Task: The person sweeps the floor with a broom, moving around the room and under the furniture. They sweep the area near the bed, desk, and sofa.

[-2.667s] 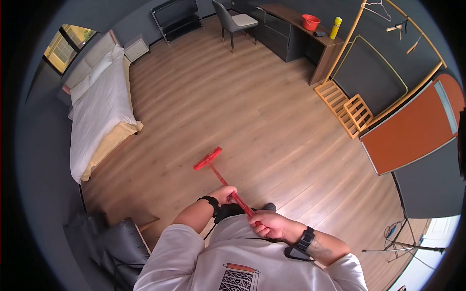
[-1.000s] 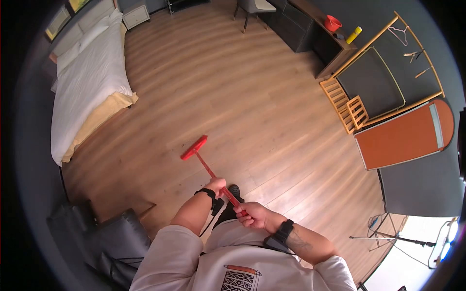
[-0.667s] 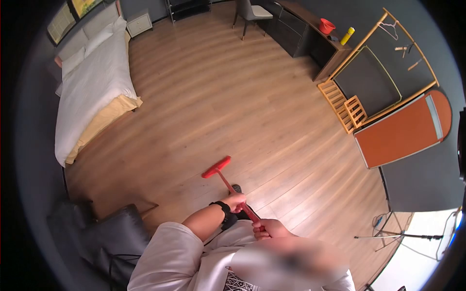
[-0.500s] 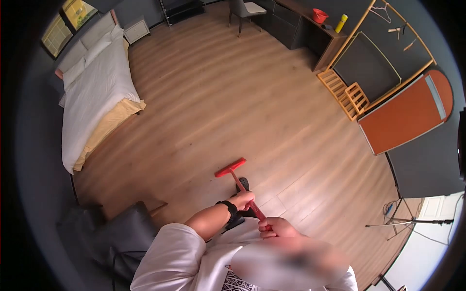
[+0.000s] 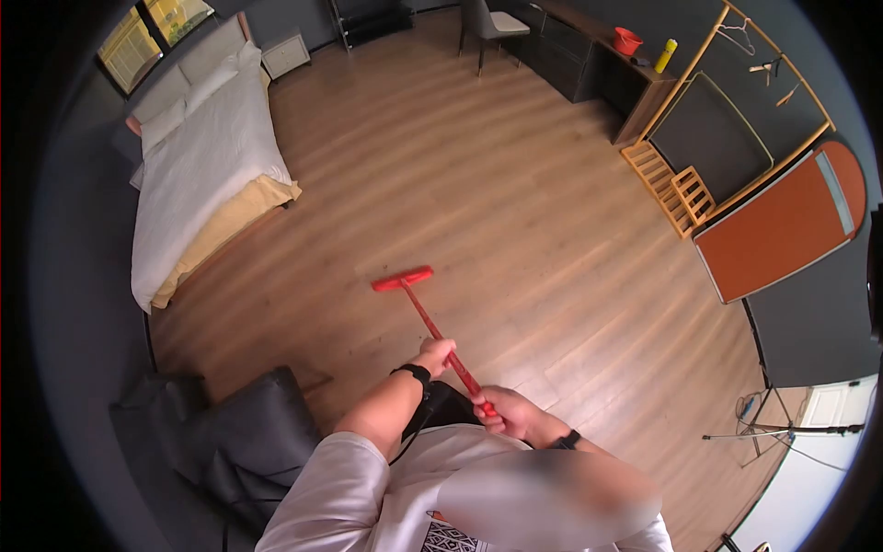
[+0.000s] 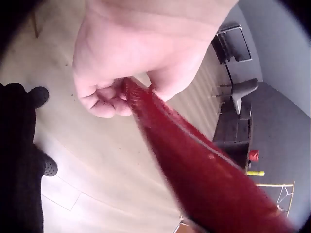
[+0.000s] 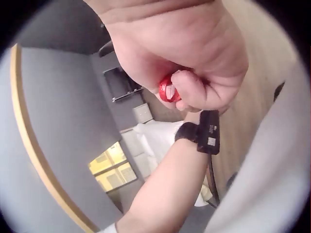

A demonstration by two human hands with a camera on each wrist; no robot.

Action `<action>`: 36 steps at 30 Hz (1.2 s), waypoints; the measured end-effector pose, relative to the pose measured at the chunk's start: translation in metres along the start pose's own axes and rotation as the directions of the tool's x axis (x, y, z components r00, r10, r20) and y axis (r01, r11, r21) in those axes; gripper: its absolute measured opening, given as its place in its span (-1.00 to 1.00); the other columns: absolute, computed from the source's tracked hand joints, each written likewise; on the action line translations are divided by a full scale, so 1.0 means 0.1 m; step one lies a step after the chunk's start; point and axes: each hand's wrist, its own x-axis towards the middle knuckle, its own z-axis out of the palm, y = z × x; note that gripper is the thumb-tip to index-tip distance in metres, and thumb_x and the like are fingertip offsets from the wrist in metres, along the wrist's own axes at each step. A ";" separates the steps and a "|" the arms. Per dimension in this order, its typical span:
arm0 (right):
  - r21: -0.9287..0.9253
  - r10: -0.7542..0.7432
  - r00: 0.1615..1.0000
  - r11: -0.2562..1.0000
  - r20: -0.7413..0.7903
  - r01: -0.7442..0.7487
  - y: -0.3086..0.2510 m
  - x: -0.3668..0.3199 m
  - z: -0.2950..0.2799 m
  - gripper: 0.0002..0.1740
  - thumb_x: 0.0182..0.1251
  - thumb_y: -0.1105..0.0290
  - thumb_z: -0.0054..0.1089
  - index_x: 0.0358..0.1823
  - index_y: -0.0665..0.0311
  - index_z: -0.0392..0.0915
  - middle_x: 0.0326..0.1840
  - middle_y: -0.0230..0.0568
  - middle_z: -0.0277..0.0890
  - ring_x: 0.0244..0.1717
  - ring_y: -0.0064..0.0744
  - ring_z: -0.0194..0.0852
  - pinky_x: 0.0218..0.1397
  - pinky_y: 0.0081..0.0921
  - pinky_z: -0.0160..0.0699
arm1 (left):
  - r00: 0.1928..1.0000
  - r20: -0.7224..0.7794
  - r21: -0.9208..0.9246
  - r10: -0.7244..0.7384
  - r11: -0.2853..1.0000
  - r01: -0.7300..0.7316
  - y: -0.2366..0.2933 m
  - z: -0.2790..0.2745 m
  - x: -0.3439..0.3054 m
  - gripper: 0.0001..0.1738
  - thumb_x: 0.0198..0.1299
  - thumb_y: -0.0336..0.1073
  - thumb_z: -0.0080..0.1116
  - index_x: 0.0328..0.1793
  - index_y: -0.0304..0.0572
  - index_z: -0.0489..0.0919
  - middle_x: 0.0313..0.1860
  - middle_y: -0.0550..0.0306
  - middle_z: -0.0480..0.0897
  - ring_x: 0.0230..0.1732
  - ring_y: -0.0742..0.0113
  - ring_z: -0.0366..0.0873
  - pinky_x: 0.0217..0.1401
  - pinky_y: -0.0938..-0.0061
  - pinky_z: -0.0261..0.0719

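Observation:
A red broom [image 5: 432, 327] slants out in front of the body, its wide head [image 5: 402, 279] low over the wood floor. My left hand [image 5: 437, 351] grips the handle partway down. Around the top end of the handle curl the fingers of my right hand [image 5: 506, 411]. In the left wrist view the handle [image 6: 194, 160] runs large across the picture and into the left fist [image 6: 141, 53]. The right wrist view shows the handle's red end [image 7: 167, 90] poking out of the right fist [image 7: 194, 68]. Small dark specks [image 6: 72, 94] are scattered on the floor.
A bed [image 5: 207, 166] stands at left, a black leather seat [image 5: 262, 423] near the left elbow. Along the right are a desk [image 5: 598, 46] with a red bucket [image 5: 627, 40], a wooden clothes rack [image 5: 694, 198], an orange-brown board [image 5: 782, 225] and a tripod stand [image 5: 773, 431].
The broom head swung in toward the feet, then went back out, forward and left, over the last half second. Both hands kept their hold on the handle and moved with it.

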 end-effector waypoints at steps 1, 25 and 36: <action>0.032 0.008 0.999 0.999 0.042 -0.010 0.00 0.22 -0.02 -0.87 0.15 0.41 -0.07 -0.52 0.16 0.23 -0.67 -0.44 0.16 -0.82 -0.71 -0.09 -0.81 -0.75 -0.16 | 1.000 0.004 -0.038 -0.006 0.999 0.006 0.02 -0.11 0.09 -0.86 -0.14 -0.41 0.11 -0.43 -0.14 0.39 -0.61 0.23 0.39 -0.60 0.34 0.40 -0.56 0.36 0.41; 0.152 0.076 0.988 0.987 -0.137 -0.055 0.19 -0.01 1.48 -0.88 0.08 0.52 -0.09 -0.33 0.19 0.26 -0.69 -0.43 0.12 -0.82 -0.70 -0.13 -0.82 -0.75 -0.22 | 0.706 0.552 0.481 -0.444 0.861 0.165 0.25 -1.16 -0.28 -0.80 -0.03 -0.23 0.02 -0.64 -0.04 0.38 -0.75 0.33 0.35 -0.74 0.52 0.28 -0.67 0.63 0.29; -0.033 0.104 0.990 0.994 -0.091 -0.107 0.11 1.11 1.82 -0.91 0.09 0.46 -0.06 -0.44 0.13 0.22 -0.74 -0.47 0.12 -0.82 -0.68 -0.11 -0.81 -0.71 -0.19 | 0.906 0.371 -0.013 -0.205 0.974 0.225 0.46 -2.20 0.32 -0.79 -0.12 -0.41 0.07 -0.68 -0.03 0.30 -0.75 0.30 0.27 -0.77 0.52 0.16 -0.75 0.64 0.10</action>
